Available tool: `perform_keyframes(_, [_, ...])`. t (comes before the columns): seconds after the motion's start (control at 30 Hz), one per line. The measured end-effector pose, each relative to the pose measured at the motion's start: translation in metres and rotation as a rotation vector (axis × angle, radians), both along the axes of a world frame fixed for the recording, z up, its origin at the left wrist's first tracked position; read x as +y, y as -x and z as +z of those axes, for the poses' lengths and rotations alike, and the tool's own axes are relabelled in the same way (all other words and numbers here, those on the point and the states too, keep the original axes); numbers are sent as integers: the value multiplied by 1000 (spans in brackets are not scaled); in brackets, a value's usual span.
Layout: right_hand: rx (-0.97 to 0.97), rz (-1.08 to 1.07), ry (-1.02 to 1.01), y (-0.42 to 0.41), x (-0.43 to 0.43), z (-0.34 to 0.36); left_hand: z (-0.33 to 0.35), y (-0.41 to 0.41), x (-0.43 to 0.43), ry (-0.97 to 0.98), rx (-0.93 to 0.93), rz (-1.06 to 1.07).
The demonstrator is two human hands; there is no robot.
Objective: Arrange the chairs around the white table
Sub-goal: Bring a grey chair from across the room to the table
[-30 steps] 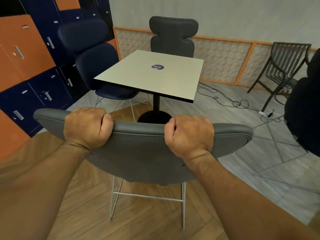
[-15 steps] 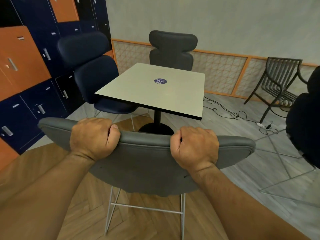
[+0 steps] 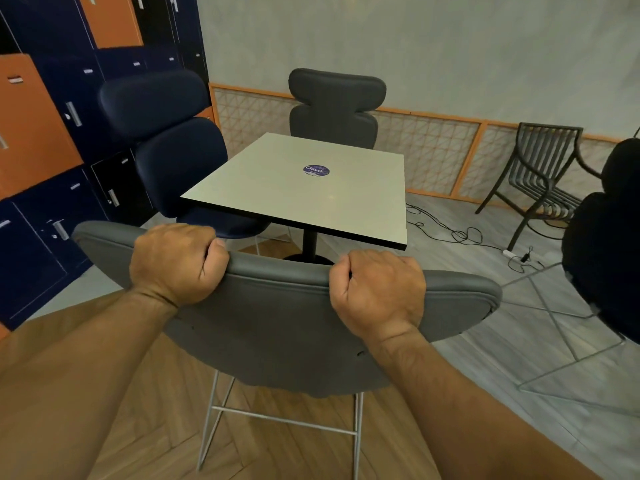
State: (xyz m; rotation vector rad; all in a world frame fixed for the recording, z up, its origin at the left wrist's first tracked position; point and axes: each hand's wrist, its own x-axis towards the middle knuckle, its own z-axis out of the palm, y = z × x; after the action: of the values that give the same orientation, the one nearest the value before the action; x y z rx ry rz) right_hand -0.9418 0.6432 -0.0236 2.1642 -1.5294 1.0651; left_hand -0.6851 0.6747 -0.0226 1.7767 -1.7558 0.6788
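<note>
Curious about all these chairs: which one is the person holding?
The nearest grey chair: left hand and right hand grip its backrest; the others stand untouched.

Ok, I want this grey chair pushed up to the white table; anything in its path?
Nothing visible does. The left hand and right hand grip the grey chair; only floor shows before the white table. The navy chair sits close to its left corner.

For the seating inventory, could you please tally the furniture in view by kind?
Padded chairs: 4 (held chair, navy chair, far chair, right-edge chair)
Slatted chair: 1
Table: 1
Total: 6
</note>
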Motion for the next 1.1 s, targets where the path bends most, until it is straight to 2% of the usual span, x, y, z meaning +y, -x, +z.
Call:
perform_keyframes(0.33, [134, 36, 13, -25, -4, -2, 0, -37, -24, -13, 16, -40])
perform_keyframes(0.53, [283, 74, -88, -26, 0, 5, 5, -49, -32, -40, 34, -30])
perform_keyframes(0.67, [350, 3, -144, -6, 1, 10, 6, -36, -24, -66, 132, 37])
perform_keyframes(0.83, [340, -64, -200, 1, -10, 17, -1, 11, -19, -75, 116, 40])
perform_keyframes(1.1, [283, -151, -194, -12, -25, 13, -6, -6, -44, 21, 55, -40])
